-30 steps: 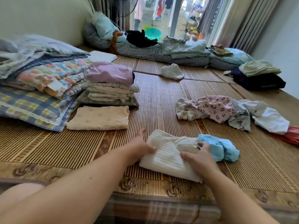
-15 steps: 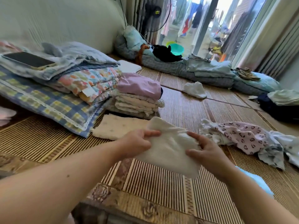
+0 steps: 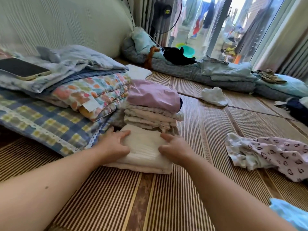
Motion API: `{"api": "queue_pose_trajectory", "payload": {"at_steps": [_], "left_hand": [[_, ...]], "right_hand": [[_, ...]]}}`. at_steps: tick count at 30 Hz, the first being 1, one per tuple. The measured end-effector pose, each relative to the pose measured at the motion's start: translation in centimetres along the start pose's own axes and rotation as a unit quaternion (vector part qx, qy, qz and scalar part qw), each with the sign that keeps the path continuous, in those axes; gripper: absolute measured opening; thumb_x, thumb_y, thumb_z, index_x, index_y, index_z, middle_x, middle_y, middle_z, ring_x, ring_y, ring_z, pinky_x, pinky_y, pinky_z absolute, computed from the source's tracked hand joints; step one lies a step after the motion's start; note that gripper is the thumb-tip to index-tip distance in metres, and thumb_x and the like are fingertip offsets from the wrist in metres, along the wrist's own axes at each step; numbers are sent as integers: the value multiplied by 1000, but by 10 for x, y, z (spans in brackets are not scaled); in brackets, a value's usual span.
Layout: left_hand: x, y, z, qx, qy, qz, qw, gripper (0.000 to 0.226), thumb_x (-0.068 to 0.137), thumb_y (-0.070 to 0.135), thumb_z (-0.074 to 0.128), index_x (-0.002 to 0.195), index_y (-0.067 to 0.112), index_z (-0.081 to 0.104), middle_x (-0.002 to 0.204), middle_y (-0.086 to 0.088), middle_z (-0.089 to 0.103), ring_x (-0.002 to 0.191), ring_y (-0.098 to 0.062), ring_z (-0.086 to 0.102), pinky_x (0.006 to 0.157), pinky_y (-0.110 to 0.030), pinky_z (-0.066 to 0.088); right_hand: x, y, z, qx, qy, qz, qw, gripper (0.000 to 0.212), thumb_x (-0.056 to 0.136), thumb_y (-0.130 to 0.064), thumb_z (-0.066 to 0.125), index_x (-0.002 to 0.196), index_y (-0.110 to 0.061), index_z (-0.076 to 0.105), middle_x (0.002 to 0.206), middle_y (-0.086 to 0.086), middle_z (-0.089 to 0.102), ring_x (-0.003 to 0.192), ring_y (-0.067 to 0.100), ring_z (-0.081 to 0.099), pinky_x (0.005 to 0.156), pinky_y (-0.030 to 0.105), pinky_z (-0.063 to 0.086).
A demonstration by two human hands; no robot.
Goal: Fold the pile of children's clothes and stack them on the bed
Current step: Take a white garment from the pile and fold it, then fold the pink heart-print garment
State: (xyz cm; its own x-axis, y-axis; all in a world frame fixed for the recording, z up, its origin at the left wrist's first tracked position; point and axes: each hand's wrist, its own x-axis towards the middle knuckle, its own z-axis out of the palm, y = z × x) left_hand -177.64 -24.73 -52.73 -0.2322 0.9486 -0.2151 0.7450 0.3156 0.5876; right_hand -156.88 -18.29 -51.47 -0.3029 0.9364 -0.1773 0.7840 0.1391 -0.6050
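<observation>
Head view: a folded white ribbed garment (image 3: 145,147) lies on the striped brown bamboo mat (image 3: 208,124) that covers the bed. It sits on top of a flat folded cream cloth (image 3: 150,169), directly in front of a stack of folded clothes topped by a lilac piece (image 3: 153,95).

The left hand (image 3: 113,144) grips the garment's left edge, one digit laid over the top. The right hand (image 3: 175,145) grips the right edge in the same way, fingers bent against the fabric. The hands are apart, with the garment between them.

Left of the stack is a blue-and-yellow checked pillow with lace trim (image 3: 41,120). On it lies a folded floral quilt (image 3: 93,92), and higher up a dark phone (image 3: 21,68) rests on pale blue bedding.

To the right, an unfolded pink garment with a heart print (image 3: 275,152) lies crumpled on the mat. A light blue cloth (image 3: 290,214) shows at the bottom right corner, and a small white garment (image 3: 213,95) lies farther back.

Beyond the rolled bedding, a green plastic basin (image 3: 186,50) stands partly hidden by a black garment (image 3: 178,55). What the basin holds cannot be seen.
</observation>
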Motion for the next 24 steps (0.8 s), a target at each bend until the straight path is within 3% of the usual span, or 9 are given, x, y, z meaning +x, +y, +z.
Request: {"api": "queue_pose_trajectory", "payload": {"at_steps": [1, 3, 6, 13, 18, 24], "left_hand": [[-2, 3, 1, 14, 4, -6, 1000, 86, 59, 43, 49, 144, 45, 33, 161, -9, 1, 144, -36, 10, 117, -42, 18], [-9, 13, 2, 35, 30, 32, 998, 76, 73, 41, 59, 143, 47, 32, 160, 0, -13, 145, -36, -5, 117, -49, 10], [-19, 34, 12, 86, 54, 127, 987, 67, 82, 34, 62, 142, 47, 35, 160, 4, -12, 144, -30, -7, 116, -51, 13], [-50, 147, 79, 139, -20, 291, 946, 55, 85, 41, 62, 134, 52, 41, 159, 13, -8, 146, -23, -13, 119, -54, 6], [-71, 241, 151, 180, -80, 336, 921, 58, 85, 41, 61, 136, 52, 37, 159, 18, -4, 147, -25, -9, 118, -55, 11], [-40, 319, 219, 223, -49, 347, 910, 75, 82, 35, 62, 148, 38, 26, 161, 3, 14, 148, -23, 6, 120, -44, 10]], "right_hand": [[-3, 3, 0, -10, 11, -3, 1000, 71, 76, -43, 60, 143, -40, 36, 146, 3, 30, 123, 24, 46, 102, 42, 45], [-14, 7, -7, -41, 44, -24, 998, 72, 79, -48, 56, 145, -42, 30, 148, 0, 27, 130, 23, 40, 106, 45, 41], [-39, 20, -26, -113, 123, -56, 984, 70, 83, -53, 55, 146, -41, 28, 154, -1, 23, 139, 23, 30, 108, 47, 37], [-132, 108, -94, -163, 205, -16, 965, 67, 84, -51, 60, 144, -35, 35, 150, -3, 32, 137, 17, 35, 109, 40, 37], [-188, 193, -113, -196, 159, 89, 964, 69, 84, -54, 57, 145, -40, 29, 149, -6, 32, 136, 17, 33, 111, 40, 32], [-197, 265, -112, -204, 48, 116, 971, 57, 90, -62, 40, 144, -44, 32, 156, -4, 23, 145, 21, 14, 114, 47, 20]]}}
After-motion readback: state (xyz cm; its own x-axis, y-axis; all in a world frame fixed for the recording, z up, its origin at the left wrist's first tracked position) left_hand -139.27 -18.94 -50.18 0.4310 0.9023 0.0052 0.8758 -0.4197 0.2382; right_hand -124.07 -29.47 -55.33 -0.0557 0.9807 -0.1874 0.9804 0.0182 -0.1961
